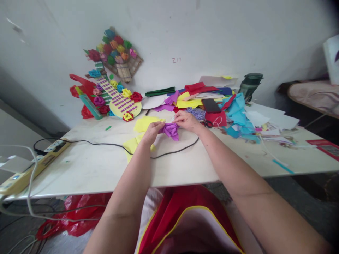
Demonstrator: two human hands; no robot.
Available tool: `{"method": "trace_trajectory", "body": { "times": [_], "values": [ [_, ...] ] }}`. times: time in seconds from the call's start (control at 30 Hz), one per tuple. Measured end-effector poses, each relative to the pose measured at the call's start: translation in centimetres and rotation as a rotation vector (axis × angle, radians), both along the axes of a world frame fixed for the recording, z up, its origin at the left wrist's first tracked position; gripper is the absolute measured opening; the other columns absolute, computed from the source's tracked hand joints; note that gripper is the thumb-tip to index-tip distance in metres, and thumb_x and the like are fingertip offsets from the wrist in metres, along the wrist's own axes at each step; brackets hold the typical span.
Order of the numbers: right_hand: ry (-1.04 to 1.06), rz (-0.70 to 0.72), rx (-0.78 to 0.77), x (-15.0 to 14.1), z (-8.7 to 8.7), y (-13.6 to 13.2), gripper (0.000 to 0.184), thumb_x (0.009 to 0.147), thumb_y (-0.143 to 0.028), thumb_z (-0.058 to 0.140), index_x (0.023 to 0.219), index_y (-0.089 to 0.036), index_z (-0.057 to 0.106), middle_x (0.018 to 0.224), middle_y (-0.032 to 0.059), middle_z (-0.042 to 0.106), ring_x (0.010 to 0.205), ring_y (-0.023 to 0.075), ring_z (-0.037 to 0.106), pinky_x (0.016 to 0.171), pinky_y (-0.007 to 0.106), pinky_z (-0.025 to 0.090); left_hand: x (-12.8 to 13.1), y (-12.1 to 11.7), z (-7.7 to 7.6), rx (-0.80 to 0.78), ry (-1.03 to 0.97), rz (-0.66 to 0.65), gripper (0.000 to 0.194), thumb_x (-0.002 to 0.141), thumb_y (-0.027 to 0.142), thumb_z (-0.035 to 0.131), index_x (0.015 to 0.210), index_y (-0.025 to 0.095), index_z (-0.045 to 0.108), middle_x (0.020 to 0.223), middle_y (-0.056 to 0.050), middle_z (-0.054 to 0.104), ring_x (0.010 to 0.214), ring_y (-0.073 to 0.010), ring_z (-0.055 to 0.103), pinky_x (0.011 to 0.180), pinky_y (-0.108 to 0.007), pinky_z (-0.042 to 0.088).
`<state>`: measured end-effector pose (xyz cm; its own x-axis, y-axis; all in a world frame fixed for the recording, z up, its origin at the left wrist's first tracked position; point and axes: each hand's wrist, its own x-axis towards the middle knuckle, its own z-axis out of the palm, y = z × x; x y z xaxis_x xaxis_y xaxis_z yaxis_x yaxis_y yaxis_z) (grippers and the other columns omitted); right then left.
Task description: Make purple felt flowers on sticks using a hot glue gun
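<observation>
Here, left fingers and right fingers gripping one purple paper flower, one phone beyond.

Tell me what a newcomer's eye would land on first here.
Probably the bright bunch of craft flowers against the wall at upper left, with the flower-trimmed guitar shape just below it. Next, the crumpled purple paper near the picture's centre, between the left hand and right hand, both with fingers on it.
</observation>
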<state>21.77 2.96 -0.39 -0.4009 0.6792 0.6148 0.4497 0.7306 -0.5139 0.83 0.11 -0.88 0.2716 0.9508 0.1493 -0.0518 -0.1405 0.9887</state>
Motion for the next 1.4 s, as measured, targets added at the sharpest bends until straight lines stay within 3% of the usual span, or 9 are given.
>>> {"method": "trace_trajectory", "body": {
  "times": [0.23, 0.37, 0.63, 0.93, 1.3, 1.4],
  "values": [
    [-0.085, -0.054, 0.028, 0.0, 0.0, 0.1, 0.019, 0.082, -0.026, 0.064, 0.093, -0.024, 0.079, 0.1, 0.0055, 0.068, 0.083, 0.0169, 0.064, 0.072, 0.03, 0.049, 0.0, 0.0, 0.2, 0.07, 0.022, 0.025, 0.045, 0.059, 0.057, 0.078, 0.065, 0.014, 0.065, 0.059, -0.001, 0.058, 0.059, -0.0119, 0.051, 0.063, -0.027, 0.042],
    [-0.138, -0.016, 0.026, 0.4, -0.1, 0.5, 0.024, 0.085, -0.032, 0.062, 0.101, -0.024, 0.078, 0.104, 0.0063, 0.067, 0.088, 0.0178, 0.063, 0.075, 0.03, 0.049, -0.1, -0.1, 0.3, 0.105, 0.063, 0.028, 0.039, 0.063, 0.051, 0.076, 0.067, 0.014, 0.065, 0.057, 0.001, 0.056, 0.057, -0.0103, 0.047, 0.061, -0.026, 0.037],
    [-0.206, 0.07, 0.014, 0.7, 0.1, 0.5, 0.025, 0.088, -0.034, 0.057, 0.097, -0.023, 0.079, 0.102, 0.007, 0.068, 0.092, 0.019, 0.064, 0.079, 0.031, 0.048, -0.2, -0.2, 0.4, 0.111, 0.081, 0.02, 0.034, 0.065, 0.047, 0.075, 0.069, 0.014, 0.066, 0.059, 0.0, 0.057, 0.059, -0.0112, 0.048, 0.063, -0.027, 0.038],
    [-0.173, 0.005, 0.01, 0.1, 0.5, -0.3, 0.018, 0.083, -0.026, 0.063, 0.091, -0.024, 0.079, 0.103, 0.0044, 0.069, 0.085, 0.0164, 0.065, 0.075, 0.029, 0.049, 0.0, 0.0, 0.2, -0.023, 0.002, 0.019, 0.04, 0.057, 0.049, 0.08, 0.074, 0.014, 0.07, 0.071, -0.005, 0.066, 0.069, -0.016, 0.059, 0.074, -0.032, 0.047],
    [-0.159, -0.08, 0.05, -0.3, 1.1, -1.1, 0.021, 0.08, -0.016, 0.061, 0.087, -0.023, 0.079, 0.104, 0.0036, 0.071, 0.092, 0.0184, 0.065, 0.083, 0.03, 0.049, 0.1, -0.1, 0.2, -0.118, -0.063, -0.02, 0.044, 0.057, 0.052, 0.079, 0.072, 0.013, 0.068, 0.067, -0.004, 0.064, 0.065, -0.0161, 0.059, 0.07, -0.032, 0.05],
    [-0.146, -0.079, 0.043, -0.3, 1.1, -1.1, 0.023, 0.078, -0.013, 0.059, 0.086, -0.022, 0.079, 0.104, 0.0036, 0.07, 0.092, 0.0186, 0.065, 0.084, 0.03, 0.05, 0.0, -0.3, 0.3, -0.128, -0.066, -0.06, 0.042, 0.053, 0.045, 0.083, 0.077, 0.013, 0.068, 0.068, -0.003, 0.065, 0.064, -0.0145, 0.06, 0.071, -0.031, 0.051]
  ]
}}
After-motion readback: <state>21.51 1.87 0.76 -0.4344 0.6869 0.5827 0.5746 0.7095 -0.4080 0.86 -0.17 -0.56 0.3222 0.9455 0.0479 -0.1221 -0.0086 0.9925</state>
